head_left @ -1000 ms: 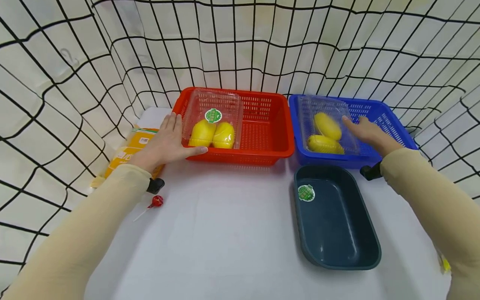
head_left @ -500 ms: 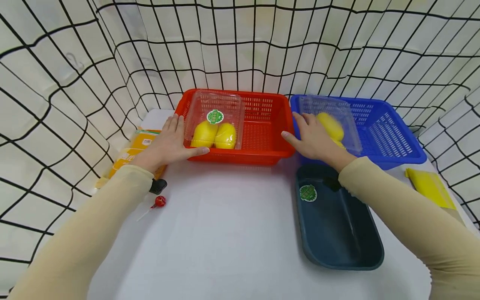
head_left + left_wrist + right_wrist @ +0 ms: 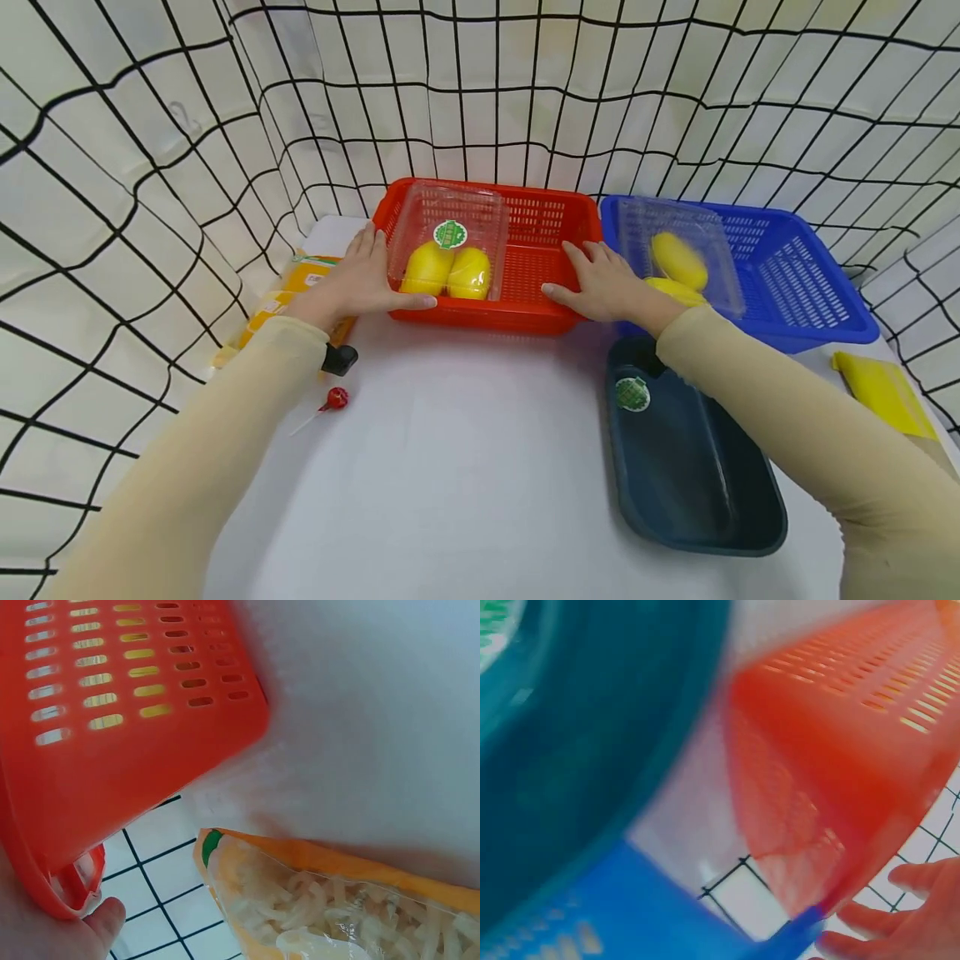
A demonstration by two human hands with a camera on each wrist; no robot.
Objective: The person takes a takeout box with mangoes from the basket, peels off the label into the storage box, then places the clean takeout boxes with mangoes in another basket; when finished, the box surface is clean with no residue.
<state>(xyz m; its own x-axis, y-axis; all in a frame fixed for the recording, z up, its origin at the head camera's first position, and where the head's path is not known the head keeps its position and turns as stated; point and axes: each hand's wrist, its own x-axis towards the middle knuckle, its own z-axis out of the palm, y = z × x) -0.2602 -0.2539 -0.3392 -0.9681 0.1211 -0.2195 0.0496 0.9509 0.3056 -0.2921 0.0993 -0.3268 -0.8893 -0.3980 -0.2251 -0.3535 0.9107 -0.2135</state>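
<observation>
Red plastic forms the long basket (image 3: 536, 279) lying between the 2 hands toward the back of the white tabletop (image 3: 450, 458), its long axis running left to right. At its left end is the left hand (image 3: 360, 279), fingers straight and spread, thumb laid along the front rim; at its right front corner is the right hand (image 3: 606, 286), fingers parted, thumb pointing inward. Neither grip looks curled round or pinching anything. The left seems the nearer, since it touches the rim; whether the right touches it I cannot tell, as its wrist view is blurred. My judgement is that any move of this basket turns on having 1 hand at each end of that axis.

Inside its left half, a clear box (image 3: 408, 221) with a round green label (image 3: 450, 234) holds 2 yellow fruits (image 3: 469, 273). Just to the right, a blue basket (image 3: 806, 287) holds another clear box (image 3: 708, 229) with more yellow fruit (image 3: 678, 260). Nearer the front sits a dark teal tray (image 3: 675, 467), crossed by the right sleeve (image 3: 780, 417). An orange packet (image 3: 273, 307) lies beside the left hand, a red lollipop (image 3: 337, 398) before it, a yellow packet (image 3: 885, 387) far right. Black grid (image 3: 497, 90) encloses the back and sides.
</observation>
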